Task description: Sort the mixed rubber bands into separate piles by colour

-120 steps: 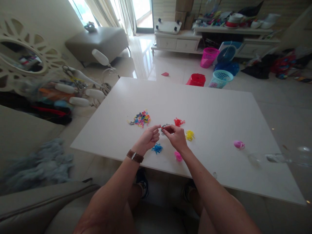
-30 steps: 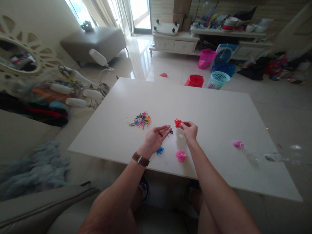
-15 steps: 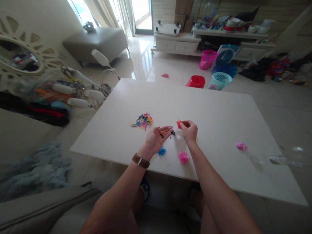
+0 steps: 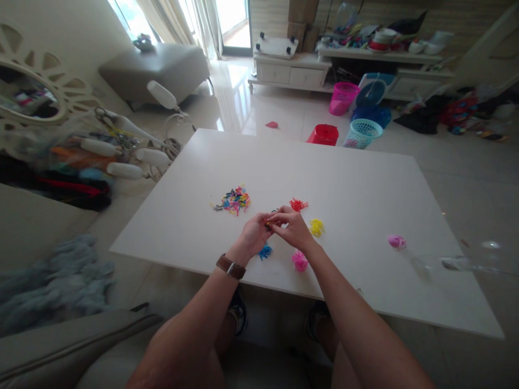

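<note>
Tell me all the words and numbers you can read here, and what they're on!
None that I can read.
Mixed colorful pile: no lettering shows.
Brown wrist strap: no letters or numbers can be made out.
Cardboard box and faraway clutter: too small or blurred to tell whether they carry any words.

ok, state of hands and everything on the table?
Left hand, turned up, small pieces in palm
Right hand, fingertips at left palm, grip unclear
Mixed pile, loose, several colours
Red pile, one colour
Yellow pile, one colour
Blue pile, partly hidden
Pink pile, one colour
Black pieces, mostly hidden
Purple object, apart from piles
Clear object, too blurred to tell
</note>
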